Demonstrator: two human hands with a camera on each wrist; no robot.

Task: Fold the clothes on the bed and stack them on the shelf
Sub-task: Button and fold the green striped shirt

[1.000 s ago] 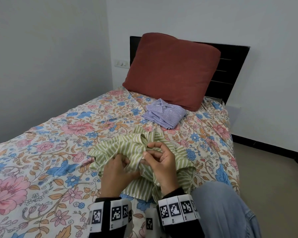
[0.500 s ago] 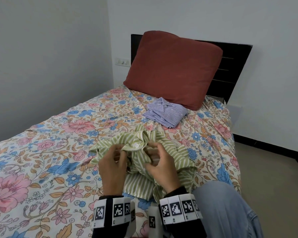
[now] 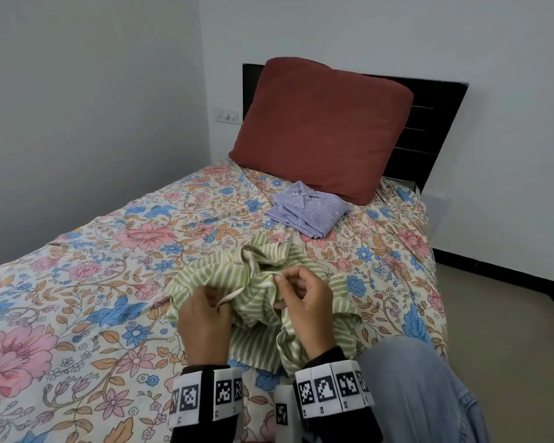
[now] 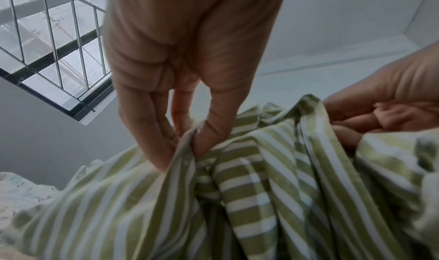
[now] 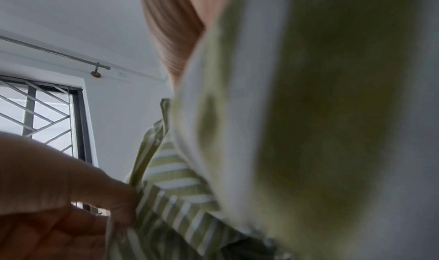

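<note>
green shirt [image 3: 263, 292] lies bunched at the bed's [image 3: 77, 282] near right edge, directly in front of both hands and touching them. left hand [image 3: 203, 318] pinches a fabric edge between thumb and fingers at the shirt's near left side; the left wrist view shows that pinch plainly [image 4: 190, 113]. right hand [image 3: 304, 302] pinches a fold at the middle of the heap, slightly farther up the bed than the left. the two hands are close together, with only a short span of cloth between them. no long axis can be read from the shirt while it is crumpled, so i judge the coming move needs the hands to draw apart across the bed to spread it flat. both hands are equally near it. blue shirt [image 3: 304, 209], already folded, sits well apart, farther up the bed just before the pillow [image 3: 323, 129]. the shelf is not in view.
</note>
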